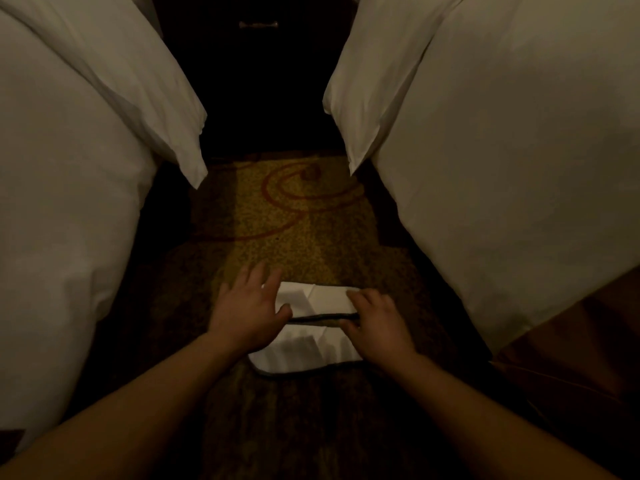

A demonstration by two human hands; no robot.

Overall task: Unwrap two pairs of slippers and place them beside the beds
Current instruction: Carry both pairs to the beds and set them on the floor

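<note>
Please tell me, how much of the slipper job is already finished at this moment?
Done: one pair of white slippers looks unwrapped and lies side by side on the carpet between the two beds. In hand: the left hand and right hand rest on them, apparently straightening. Left: a second pair is not in view, so it seems still to do.

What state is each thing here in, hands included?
Slippers: unwrapped, flat on the carpet, side by side, touching.
Left hand: open, fingers spread, resting on the slippers' left end.
Right hand: fingers curled on the slippers' right end.
Beds: made, white covers.
Drawer: shut.
</note>
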